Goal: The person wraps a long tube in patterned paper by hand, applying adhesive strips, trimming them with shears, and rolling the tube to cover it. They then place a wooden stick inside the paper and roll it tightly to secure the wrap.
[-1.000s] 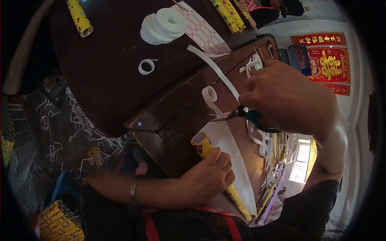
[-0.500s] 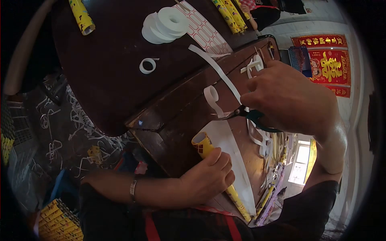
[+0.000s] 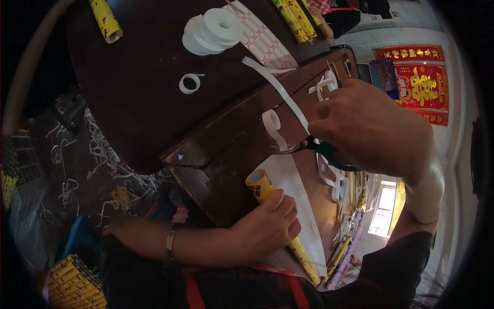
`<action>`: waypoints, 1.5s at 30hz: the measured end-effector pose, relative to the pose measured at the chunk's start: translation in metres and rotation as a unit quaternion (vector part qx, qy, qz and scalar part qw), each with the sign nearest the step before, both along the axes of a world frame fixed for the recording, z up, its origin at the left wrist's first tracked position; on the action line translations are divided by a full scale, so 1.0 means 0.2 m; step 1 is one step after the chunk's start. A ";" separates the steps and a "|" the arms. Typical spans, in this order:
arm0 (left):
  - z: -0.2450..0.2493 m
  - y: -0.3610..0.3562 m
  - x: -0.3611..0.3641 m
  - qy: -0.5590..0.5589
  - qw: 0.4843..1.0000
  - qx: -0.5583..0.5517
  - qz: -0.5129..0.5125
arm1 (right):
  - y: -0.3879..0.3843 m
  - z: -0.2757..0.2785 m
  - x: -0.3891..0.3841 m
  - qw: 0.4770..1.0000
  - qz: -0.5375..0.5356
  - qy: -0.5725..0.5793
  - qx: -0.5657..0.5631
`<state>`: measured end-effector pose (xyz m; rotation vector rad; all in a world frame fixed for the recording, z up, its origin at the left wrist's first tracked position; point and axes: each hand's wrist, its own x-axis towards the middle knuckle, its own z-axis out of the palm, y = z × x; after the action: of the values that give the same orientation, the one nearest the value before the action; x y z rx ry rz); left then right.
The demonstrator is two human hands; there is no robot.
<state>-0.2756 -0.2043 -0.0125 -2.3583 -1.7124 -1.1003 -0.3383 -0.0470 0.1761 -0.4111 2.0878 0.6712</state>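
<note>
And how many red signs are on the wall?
3 showing: a big middle sign, a narrow upper sign and a narrow lower sign, as pictured. More could be hidden behind the right hand.

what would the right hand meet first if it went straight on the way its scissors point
Likely the curled white strip, whose lower end appears at the blades of the scissors in the right hand; depth is unclear.

On the dark table [image 3: 139,77] lie white rolls [image 3: 206,44] and yellow tubes [image 3: 106,21].
</note>
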 end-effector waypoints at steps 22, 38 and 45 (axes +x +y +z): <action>-0.01 0.00 0.00 -0.006 1.000 0.000 -0.008 | 0.01 0.01 0.01 1.000 -0.001 0.008 -0.028; 0.00 0.00 0.00 -0.014 1.000 0.002 0.002 | 0.06 -0.01 0.04 0.997 -0.042 0.013 -0.063; 0.00 0.01 0.00 -0.012 1.000 0.001 -0.010 | 0.13 -0.02 0.09 0.988 -0.095 0.044 -0.113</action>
<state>-0.2759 -0.2028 -0.0126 -2.3755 -1.6989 -1.1380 -0.3202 -0.0208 0.1731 -0.3082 2.2619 0.3465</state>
